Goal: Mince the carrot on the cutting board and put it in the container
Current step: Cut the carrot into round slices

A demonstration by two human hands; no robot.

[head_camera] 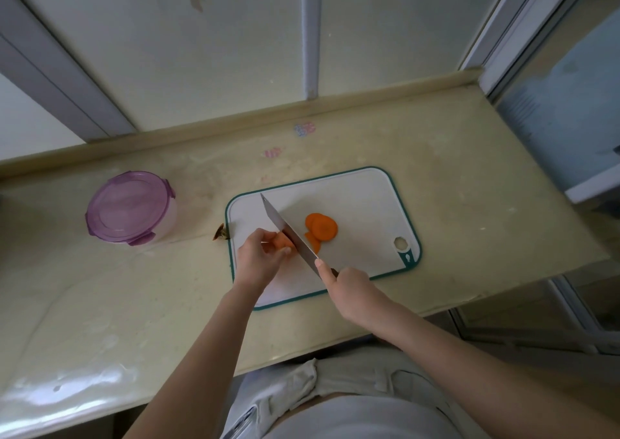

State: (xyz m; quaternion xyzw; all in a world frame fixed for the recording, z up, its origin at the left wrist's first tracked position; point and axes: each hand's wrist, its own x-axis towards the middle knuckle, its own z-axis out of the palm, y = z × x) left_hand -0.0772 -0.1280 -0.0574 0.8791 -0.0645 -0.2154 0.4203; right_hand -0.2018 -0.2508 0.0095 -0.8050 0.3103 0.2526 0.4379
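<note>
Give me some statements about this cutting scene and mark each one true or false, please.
1. The right hand grips the knife. True.
2. The container stands on the cutting board. False: it stands on the counter, left of the board.
3. The left hand holds the uncut carrot piece beside the knife. True.
4. The container's purple lid is off. False: the lid is on it.
5. Several carrot slices lie on the board, right of the knife. True.
</note>
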